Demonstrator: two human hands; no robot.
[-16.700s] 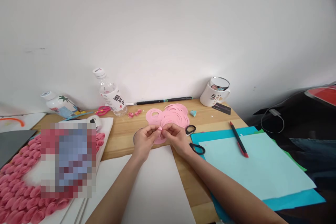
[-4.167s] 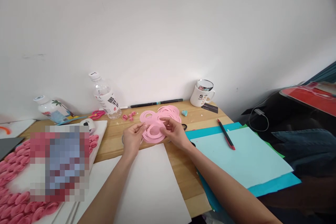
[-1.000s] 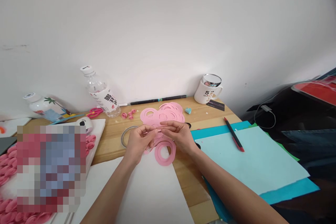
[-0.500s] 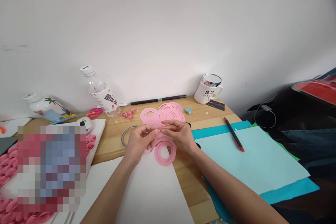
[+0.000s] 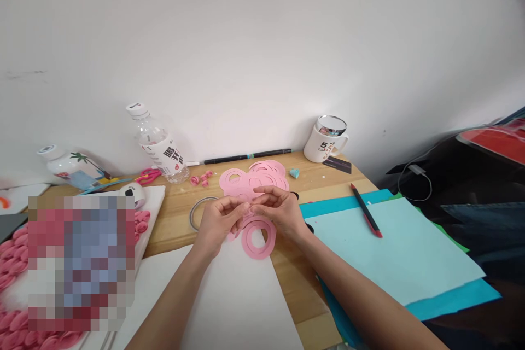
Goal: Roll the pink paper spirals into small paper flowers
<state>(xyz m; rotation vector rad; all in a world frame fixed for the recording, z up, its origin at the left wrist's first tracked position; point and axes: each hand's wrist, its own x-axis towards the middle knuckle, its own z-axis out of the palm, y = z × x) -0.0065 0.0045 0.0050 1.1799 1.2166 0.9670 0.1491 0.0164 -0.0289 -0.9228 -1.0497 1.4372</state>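
Note:
My left hand and my right hand meet fingertip to fingertip over the desk. Both are closed in a pinch on a small piece of pink paper, mostly hidden by the fingers. Beneath and behind them lie pink paper rings with spiral cuts, heaped loosely. One pink ring overlaps a white sheet below the hands. A roll of tape lies beside my left hand, partly covered by it. Several small rolled pink paper flowers rest beyond it.
At the back stand a water bottle and a white mug. A black pen lies along the wall. To the right, a red-and-black pen lies on pale blue paper. At left, pink flowers surround a pixelated area.
My fingertips have shifted slightly around the pink paper, with the right fingers a little more raised. Everything else stays in place.

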